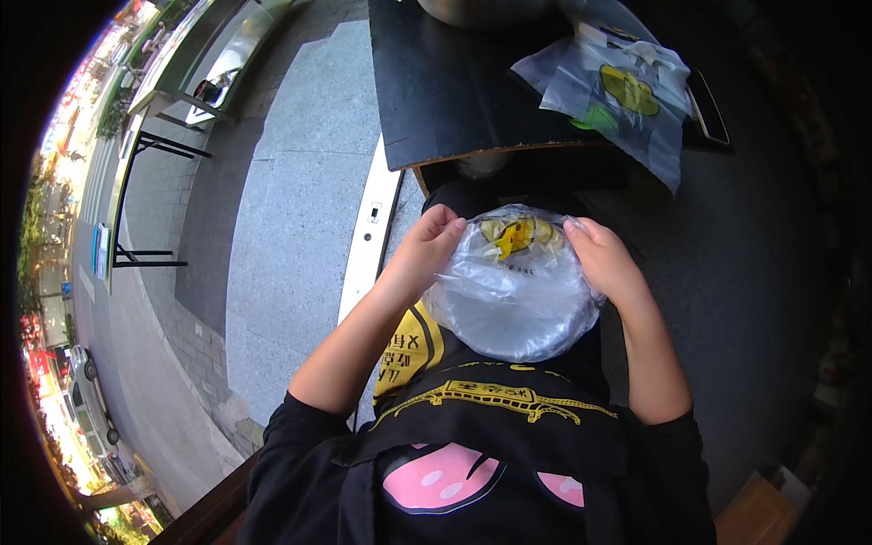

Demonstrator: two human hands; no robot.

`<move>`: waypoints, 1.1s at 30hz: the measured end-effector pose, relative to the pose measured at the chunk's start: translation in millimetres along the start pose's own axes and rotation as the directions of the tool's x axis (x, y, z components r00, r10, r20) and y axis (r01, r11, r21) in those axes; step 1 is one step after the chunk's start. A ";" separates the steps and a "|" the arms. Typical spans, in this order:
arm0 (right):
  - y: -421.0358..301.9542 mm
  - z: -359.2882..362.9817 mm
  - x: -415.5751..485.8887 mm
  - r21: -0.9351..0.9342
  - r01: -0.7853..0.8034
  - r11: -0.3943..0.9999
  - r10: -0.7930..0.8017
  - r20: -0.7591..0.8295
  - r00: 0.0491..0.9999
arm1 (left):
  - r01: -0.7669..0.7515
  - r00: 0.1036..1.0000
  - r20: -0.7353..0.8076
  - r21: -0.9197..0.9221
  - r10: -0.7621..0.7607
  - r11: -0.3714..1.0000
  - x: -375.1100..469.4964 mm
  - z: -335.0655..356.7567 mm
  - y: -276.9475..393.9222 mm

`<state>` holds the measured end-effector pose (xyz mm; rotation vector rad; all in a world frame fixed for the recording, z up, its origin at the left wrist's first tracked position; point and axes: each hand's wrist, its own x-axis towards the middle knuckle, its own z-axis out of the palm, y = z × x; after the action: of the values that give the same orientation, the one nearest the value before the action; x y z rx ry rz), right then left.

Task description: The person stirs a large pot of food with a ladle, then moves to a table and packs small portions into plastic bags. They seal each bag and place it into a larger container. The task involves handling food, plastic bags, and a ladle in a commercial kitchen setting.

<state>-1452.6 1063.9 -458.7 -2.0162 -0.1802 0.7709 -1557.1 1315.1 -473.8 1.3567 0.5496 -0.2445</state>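
A clear plastic bag point(518, 293) with a yellow print sits over my lap, its lower part rounded, as if around something bowl-shaped that I cannot make out. My left hand point(436, 235) pinches the bag's upper left edge between thumb and fingers. On the opposite side, my right hand point(599, 255) grips the upper right edge in the same way. Between the hands the plastic is spread and wrinkled. Beneath it lies a black apron point(504, 415) with yellow print.
Ahead stands a black table point(449, 88). Several printed plastic bags point(620, 95) overhang its near edge, beside a smartphone point(708, 105). A metal vessel point(484, 8) rests at the back. To the left are a white threshold strip point(371, 218) and a metal-framed table point(146, 102). A cardboard box point(756, 514) lies lower right.
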 end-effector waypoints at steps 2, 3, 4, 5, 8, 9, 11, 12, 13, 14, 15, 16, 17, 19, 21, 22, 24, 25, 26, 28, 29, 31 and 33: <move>20.8 -2.3 11.5 -0.097 -0.134 0.986 0.145 0.117 0.983 | 0.054 0.997 0.049 -0.049 -0.052 0.997 4.9 -2.4 -18.6; 32.2 0.2 9.2 -0.079 -0.190 0.979 0.201 0.172 0.964 | 0.072 0.994 0.081 -0.035 -0.069 0.997 0.9 -6.4 -28.5; 43.1 2.2 2.3 -0.130 -0.207 0.970 0.228 0.176 0.958 | 0.110 0.988 0.109 -0.014 -0.108 0.994 -5.1 -11.4 -37.1; 53.1 5.0 -10.5 -0.080 -0.157 0.984 0.167 0.157 0.973 | 0.120 0.985 0.125 0.006 -0.120 0.993 -14.7 -17.4 -44.1; 71.3 13.2 -55.1 0.196 -0.138 0.971 0.116 0.119 0.986 | 0.165 0.971 0.203 -0.186 -0.127 0.968 -48.5 -29.3 -55.4; 74.2 16.0 -71.5 0.059 -0.021 0.998 0.018 0.054 0.998 | 0.182 0.963 0.231 -0.182 -0.138 0.966 -59.6 -28.0 -58.1; 78.7 23.7 -99.4 0.091 0.001 0.996 -0.016 0.160 0.987 | 0.071 0.961 0.273 -0.110 -0.038 0.991 -80.4 -19.7 -65.1; 81.3 27.7 -109.1 0.081 0.014 0.997 -0.031 0.214 0.976 | -0.012 0.976 0.213 0.273 -0.048 0.962 -90.4 -16.4 -69.5; 84.3 31.6 -113.0 -0.100 0.058 0.993 -0.037 0.199 0.979 | -0.291 0.954 0.221 0.513 0.203 0.807 -91.5 -9.5 -76.3; 88.3 35.4 -113.0 -0.262 0.110 0.959 -0.069 0.160 0.985 | -0.515 0.842 0.296 0.690 0.450 0.509 -91.2 -4.2 -84.1; 92.8 40.6 -109.2 -0.431 0.182 0.884 -0.114 0.179 0.977 | -0.485 0.839 0.272 0.765 0.471 0.423 -86.8 -3.7 -91.8; 97.1 43.3 -103.0 -0.612 0.211 0.762 -0.108 0.202 0.973 | -0.447 0.833 0.251 0.830 0.493 0.333 -79.0 -4.5 -99.9; 100.0 48.6 -100.4 -0.755 0.284 0.591 -0.343 0.083 0.936 | -0.389 0.842 0.231 0.886 0.488 0.252 -73.5 -7.4 -108.1; 99.9 47.1 -89.6 -0.838 0.227 0.497 -0.424 -0.006 0.906 | -0.303 0.842 0.218 0.948 0.493 0.100 -58.8 -20.1 -120.3; 88.2 34.2 -82.4 -0.890 0.177 0.421 -0.330 0.031 0.944 | -0.249 0.855 0.155 0.960 0.495 0.131 -46.1 -33.2 -125.4; 77.8 23.2 -81.5 -0.878 0.211 0.430 -0.377 0.038 0.925 | -0.249 0.850 0.151 0.960 0.504 0.131 -41.4 -40.4 -123.4; 47.5 -20.8 -72.9 -0.428 -0.150 0.891 0.269 0.234 0.934 | -0.211 0.928 0.031 0.866 0.373 0.454 -39.1 -52.0 -109.7; 31.2 -33.8 -77.2 -0.455 -0.071 0.888 0.147 0.135 0.980 | -0.116 0.981 -0.034 0.683 0.190 0.722 -42.3 -57.2 -98.3; 15.1 -40.7 -78.7 -0.521 -0.072 0.850 0.090 0.010 0.996 | 0.061 0.998 -0.058 0.449 -0.039 0.891 -45.9 -58.1 -85.9; -11.0 -28.1 -76.5 -0.482 0.149 0.863 -0.289 -0.231 0.929 | -0.011 0.959 -0.265 0.320 0.101 0.947 -61.9 -50.5 -61.9; -22.1 -16.6 -81.9 -0.465 0.442 0.767 -0.525 -0.059 0.849 | -0.184 0.937 -0.266 0.172 0.225 0.968 -69.7 -41.1 -52.3; -34.3 23.9 -86.9 -0.460 0.682 0.569 -0.652 0.253 0.714 | -0.338 0.926 -0.219 -0.115 0.308 0.934 -82.9 -15.3 -42.9; -36.0 64.3 -72.5 -0.605 0.680 0.414 -0.513 0.461 0.723 | -0.259 0.960 -0.064 0.171 0.273 0.951 -79.4 5.2 -41.1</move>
<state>-1541.4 1100.2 -420.2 -2.3353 -1.5154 0.4260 -1642.9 1289.9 -468.1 1.5876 0.4189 -0.0088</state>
